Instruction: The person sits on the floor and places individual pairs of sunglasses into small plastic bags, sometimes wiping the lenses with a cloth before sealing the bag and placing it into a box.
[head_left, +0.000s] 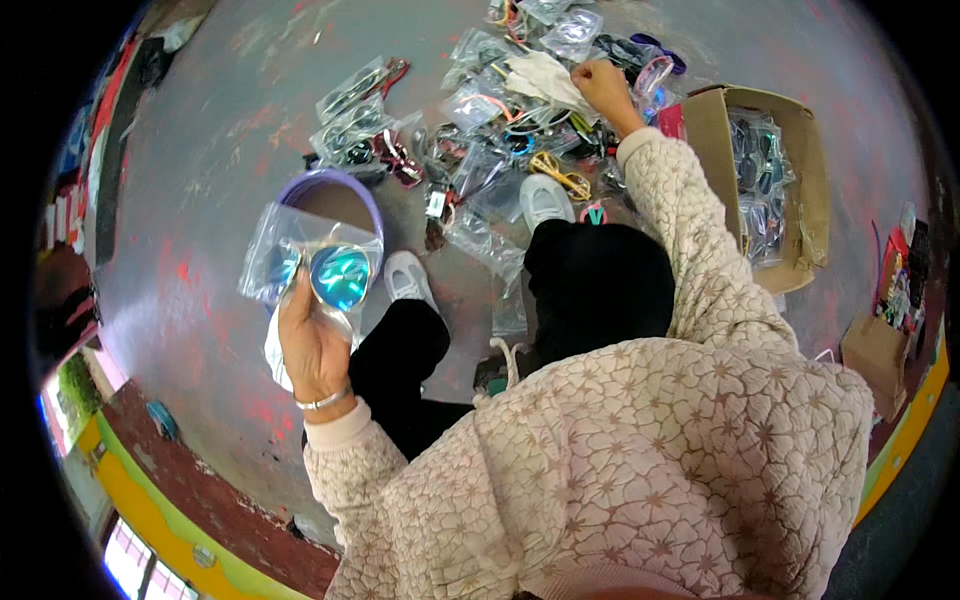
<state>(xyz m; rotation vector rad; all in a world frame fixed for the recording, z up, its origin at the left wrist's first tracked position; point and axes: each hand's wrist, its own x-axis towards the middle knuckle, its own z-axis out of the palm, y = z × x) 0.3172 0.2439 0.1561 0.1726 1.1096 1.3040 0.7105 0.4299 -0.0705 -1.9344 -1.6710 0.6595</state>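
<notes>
My left hand (315, 350) is closed on sunglasses (341, 277) with blue-green mirrored lenses. A clear plastic bag (275, 235) lies around or behind them; I cannot tell how far they are inside it. Something white (275, 352) shows behind that hand. Below the sunglasses is a round purple-rimmed tub (335, 178), partly covered by them. My right hand (603, 88) reaches to the far pile, fingers curled together beside a white cloth or glove (548, 78). What its fingertips hold, if anything, is hidden. Bagged glasses surround it, with yellow-framed glasses (560, 175) nearer me.
Glasses in clear bags (352, 115) spread over the grey floor (190, 220). At the right stands an open cardboard box (805, 200) with bagged sunglasses inside. A smaller carton (875, 360) with mixed items sits farther right. My shoes (408, 278) rest between tub and pile.
</notes>
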